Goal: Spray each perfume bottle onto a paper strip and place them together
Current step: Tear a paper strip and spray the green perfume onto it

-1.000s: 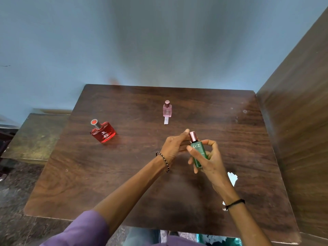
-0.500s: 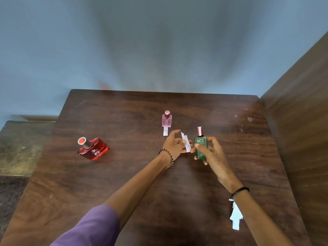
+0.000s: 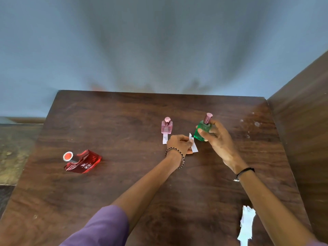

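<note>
green bottle (image 3: 202,130): it's in your right hand (image 3: 219,139), fingers curled round the glass, and it's off the table with the cap tipped toward the far right. Half a second back it's upright and snug against the paper. Now it's swung out to the right, just apart from it.

loose strip (image 3: 193,145): your left hand (image 3: 178,143) pinches it between thumb and curled fingers. The strip is lower than a moment ago, with its near end down by the tabletop (image 3: 124,174). I can't tell if it's actually touching the wood.

pink bottle (image 3: 166,126): it stands upright just left of your left hand, with its own strip (image 3: 165,139) lying at its near side. That pair looks done.

red bottle (image 3: 83,161): it's well off to the left, still without a strip.

spare strips (image 3: 246,223): they're piled near the right edge, beside your right forearm.

what it means: bottle and paper parting reads to me like the green spray is over. You're probably about to park both next to the pink pair, and then red is the last one.

watch out: that tilted bottle needs to go down flat.
</note>
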Demonstrator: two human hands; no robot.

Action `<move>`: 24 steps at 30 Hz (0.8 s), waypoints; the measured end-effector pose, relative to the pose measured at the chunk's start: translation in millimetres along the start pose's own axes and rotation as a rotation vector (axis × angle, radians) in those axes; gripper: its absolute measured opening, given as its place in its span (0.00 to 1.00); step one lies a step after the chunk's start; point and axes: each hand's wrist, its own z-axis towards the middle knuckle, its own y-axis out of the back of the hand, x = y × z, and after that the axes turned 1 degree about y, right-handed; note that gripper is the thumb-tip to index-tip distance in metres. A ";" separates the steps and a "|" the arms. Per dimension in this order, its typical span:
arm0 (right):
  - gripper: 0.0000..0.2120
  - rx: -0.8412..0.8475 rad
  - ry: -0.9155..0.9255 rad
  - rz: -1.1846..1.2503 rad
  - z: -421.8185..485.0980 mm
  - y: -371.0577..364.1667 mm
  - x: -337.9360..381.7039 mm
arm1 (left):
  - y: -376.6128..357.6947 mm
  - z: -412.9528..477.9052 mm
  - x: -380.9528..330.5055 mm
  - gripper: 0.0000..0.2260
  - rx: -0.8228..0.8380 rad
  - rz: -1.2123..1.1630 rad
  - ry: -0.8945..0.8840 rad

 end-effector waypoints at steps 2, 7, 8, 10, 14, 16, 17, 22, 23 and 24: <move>0.13 0.013 0.034 -0.074 7.6 1.3 2.3 | -4.7 5.3 -6.3 0.06 -0.015 -0.014 0.011; 0.15 0.052 0.070 -0.146 26.6 4.4 7.9 | -15.1 19.0 -14.8 0.13 -0.061 0.034 -0.026; 0.15 0.064 0.071 -0.164 29.6 4.5 8.7 | -15.8 19.8 -15.9 0.12 -0.072 0.047 -0.037; 0.16 0.092 0.077 -0.211 34.4 4.4 9.5 | -16.6 22.2 -16.4 0.12 -0.096 0.059 -0.059; 0.17 0.174 0.110 -0.286 40.1 5.2 8.6 | -19.9 26.3 -17.2 0.10 -0.107 0.118 -0.092; 0.19 0.206 0.114 -0.320 41.1 4.8 8.3 | -21.0 27.1 -17.5 0.10 -0.113 0.162 -0.105; 0.20 0.217 0.114 -0.334 41.7 4.2 8.4 | -21.3 27.4 -17.8 0.09 -0.116 0.182 -0.110; 0.19 0.262 0.120 -0.373 44.3 4.0 9.0 | -20.1 28.0 -19.2 0.09 -0.118 0.237 -0.121; 0.19 0.268 0.121 -0.371 44.4 4.8 9.3 | -19.9 28.5 -18.9 0.09 -0.121 0.236 -0.123; 0.18 0.270 0.121 -0.370 44.2 5.5 9.4 | -19.6 28.7 -18.8 0.10 -0.123 0.233 -0.122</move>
